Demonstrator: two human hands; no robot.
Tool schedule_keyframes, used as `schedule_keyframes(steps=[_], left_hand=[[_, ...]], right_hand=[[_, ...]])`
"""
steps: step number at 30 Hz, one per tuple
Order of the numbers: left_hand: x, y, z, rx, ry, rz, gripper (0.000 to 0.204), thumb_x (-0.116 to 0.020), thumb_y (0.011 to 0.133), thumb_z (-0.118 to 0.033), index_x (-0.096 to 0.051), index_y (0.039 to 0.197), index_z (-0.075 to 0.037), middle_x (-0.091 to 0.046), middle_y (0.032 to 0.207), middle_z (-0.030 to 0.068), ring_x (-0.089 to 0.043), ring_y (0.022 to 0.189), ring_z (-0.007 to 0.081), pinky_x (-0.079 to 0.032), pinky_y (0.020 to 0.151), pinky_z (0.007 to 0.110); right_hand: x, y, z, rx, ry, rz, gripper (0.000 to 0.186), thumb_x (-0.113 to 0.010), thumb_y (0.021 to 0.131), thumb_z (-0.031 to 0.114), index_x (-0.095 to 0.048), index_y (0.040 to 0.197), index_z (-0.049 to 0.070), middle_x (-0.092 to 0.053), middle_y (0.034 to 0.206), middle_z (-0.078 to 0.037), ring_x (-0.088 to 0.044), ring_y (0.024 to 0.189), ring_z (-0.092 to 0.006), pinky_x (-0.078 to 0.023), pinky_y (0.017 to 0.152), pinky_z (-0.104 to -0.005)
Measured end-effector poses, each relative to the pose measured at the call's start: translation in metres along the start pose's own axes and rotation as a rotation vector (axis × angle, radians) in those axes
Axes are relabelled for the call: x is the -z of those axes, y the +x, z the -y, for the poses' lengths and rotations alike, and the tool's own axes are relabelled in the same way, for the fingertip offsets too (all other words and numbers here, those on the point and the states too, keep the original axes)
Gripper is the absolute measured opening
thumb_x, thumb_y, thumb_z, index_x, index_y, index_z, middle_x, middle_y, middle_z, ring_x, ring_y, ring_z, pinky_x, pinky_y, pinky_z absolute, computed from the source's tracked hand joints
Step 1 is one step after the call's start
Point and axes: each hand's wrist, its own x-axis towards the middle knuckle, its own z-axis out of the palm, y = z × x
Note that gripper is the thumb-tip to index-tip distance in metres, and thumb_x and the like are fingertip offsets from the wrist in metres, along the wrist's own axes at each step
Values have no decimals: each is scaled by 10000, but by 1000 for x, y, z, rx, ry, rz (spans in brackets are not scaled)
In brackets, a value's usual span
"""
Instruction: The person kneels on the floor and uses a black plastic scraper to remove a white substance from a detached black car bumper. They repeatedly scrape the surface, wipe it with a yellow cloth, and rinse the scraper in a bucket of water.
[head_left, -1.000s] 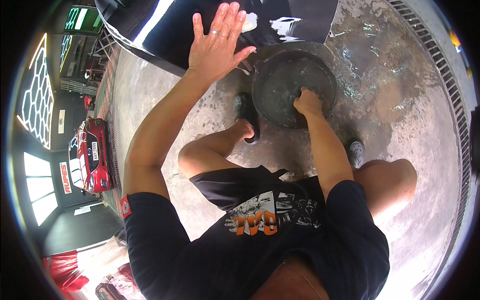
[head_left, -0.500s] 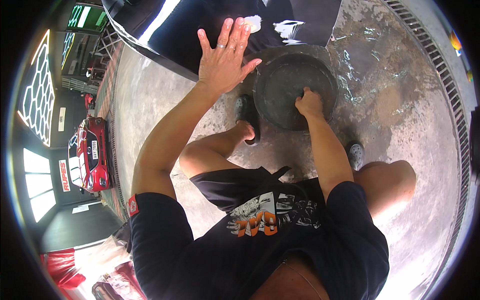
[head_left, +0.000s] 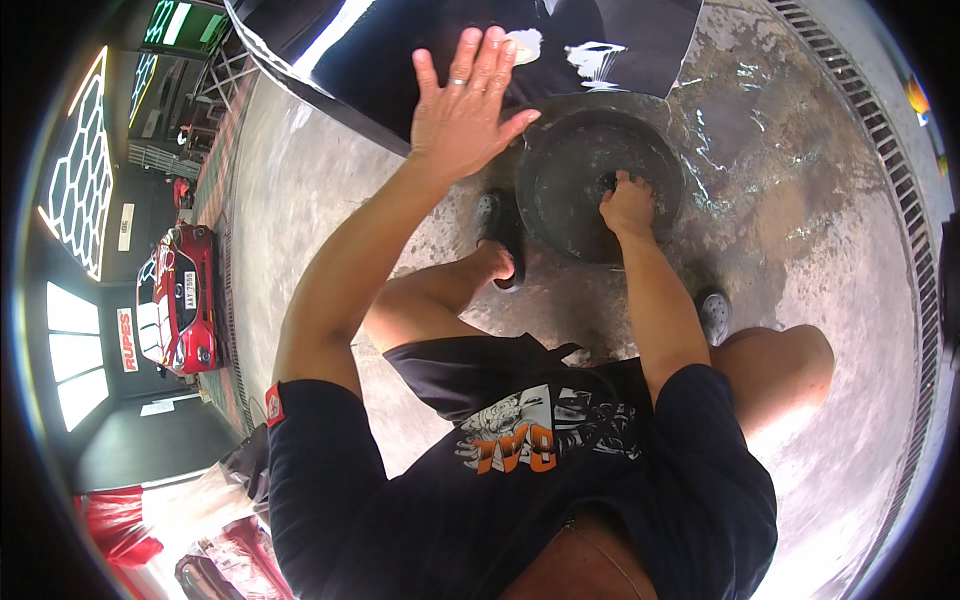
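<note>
Nearest, the right hand (head_left: 630, 205) was down inside a dark round basin (head_left: 562, 200), fingers bent and partly closed; a dark spot showed at the fingertips, but I could not tell whether it was something held. The basin stood on the concrete floor (head_left: 820, 240) between the left shoe (head_left: 492, 222) and the right shoe (head_left: 713, 315). The left hand (head_left: 460, 120) was spread wide, back up and gripping nothing, its fingers over a glossy black panel (head_left: 385, 75); whether the palm pressed on it could not be told. The panel's lower edge ran behind that wrist toward the basin's far rim. Bare floor opened left of the basin and, more widely, to its right, up to a curved drain grate (head_left: 900, 185). Farthest off, at left, stood a red car (head_left: 197, 335).
</note>
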Motion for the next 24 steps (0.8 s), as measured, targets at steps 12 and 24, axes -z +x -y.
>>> schedule_keyframes(steps=[12, 24], left_hand=[[10, -72, -109, 477, -1107, 202, 576, -557, 1095, -482, -571, 1502, -74, -562, 1532, 163, -521, 1413, 352, -446, 1157, 525], [10, -102, -143, 1297, -2802, 423, 492, -425, 1155, -517, -648, 1320, -111, -696, 1163, 71, -665, 1021, 211, -538, 1026, 505]], right_hand=[[47, -55, 26, 463, 631, -137, 504, -761, 902, 123, -674, 1387, 17, -675, 1369, -251, -675, 1233, -434, -538, 1075, -470], [105, -119, 59, 863, 419, -361, 621, -785, 834, -38, -648, 1433, 53, -662, 1422, -206, -627, 1304, -428, -527, 1083, -487]])
